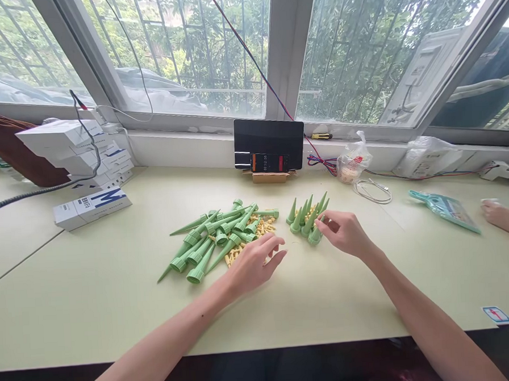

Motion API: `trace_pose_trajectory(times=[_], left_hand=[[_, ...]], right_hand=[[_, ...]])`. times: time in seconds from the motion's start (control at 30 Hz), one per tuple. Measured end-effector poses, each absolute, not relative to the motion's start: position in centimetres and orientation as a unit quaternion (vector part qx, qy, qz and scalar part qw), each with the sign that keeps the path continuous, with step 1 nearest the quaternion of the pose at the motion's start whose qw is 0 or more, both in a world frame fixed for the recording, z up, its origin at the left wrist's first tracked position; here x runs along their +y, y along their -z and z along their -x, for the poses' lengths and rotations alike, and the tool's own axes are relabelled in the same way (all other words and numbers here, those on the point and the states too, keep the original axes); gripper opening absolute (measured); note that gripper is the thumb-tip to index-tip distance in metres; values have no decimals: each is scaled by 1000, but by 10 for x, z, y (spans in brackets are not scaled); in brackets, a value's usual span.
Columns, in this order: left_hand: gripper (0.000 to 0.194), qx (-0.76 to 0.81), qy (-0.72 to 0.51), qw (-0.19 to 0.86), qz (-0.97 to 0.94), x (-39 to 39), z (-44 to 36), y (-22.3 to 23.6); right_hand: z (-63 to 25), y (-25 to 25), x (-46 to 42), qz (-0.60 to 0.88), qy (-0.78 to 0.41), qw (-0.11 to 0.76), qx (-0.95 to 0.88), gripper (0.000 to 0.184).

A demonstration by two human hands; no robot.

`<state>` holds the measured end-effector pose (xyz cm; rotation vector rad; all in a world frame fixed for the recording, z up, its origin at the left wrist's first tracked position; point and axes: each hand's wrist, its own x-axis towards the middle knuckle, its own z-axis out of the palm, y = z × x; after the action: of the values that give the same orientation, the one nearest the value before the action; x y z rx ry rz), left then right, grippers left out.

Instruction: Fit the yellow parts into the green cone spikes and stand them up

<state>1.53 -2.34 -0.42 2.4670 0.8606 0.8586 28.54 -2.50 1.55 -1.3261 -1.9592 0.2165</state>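
Head view shows me the right hand (345,231) with fingertips drawn together at the tip of the nearest upright green cone (314,239), in a cluster of standing cones (296,226); whether they grip or merely touch it, I cannot tell. My worry is a sideways nudge: so closely packed, one tipped cone could topple its neighbours. The left hand (256,263) is loosely curled, thumb and fingers apart, hiding some yellow pieces (265,227) from me; brushing them could scatter them. Loose cones (198,256) lie heaped to its left, liable to roll if bumped. Behind, a phone (270,162) stands before a dark panel (272,134). Another person's hand (504,217) rests well apart, obstructing nothing.
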Motion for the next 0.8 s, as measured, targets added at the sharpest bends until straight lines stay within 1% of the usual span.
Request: trace_pose_trajectory(times=[0.17,0.47,0.8], left_hand=[[21,310,-308,195,-878,-24,-16,3],[20,307,-310,184,-881,-23,-16,6],[21,306,-305,173,-885,-23,-16,4]], right_hand=[[-286,-15,-25,522,-89,369,-764,22],[-286,-14,-24,524,-85,387,-754,19],[-285,-14,-25,523,-69,383,-758,16]])
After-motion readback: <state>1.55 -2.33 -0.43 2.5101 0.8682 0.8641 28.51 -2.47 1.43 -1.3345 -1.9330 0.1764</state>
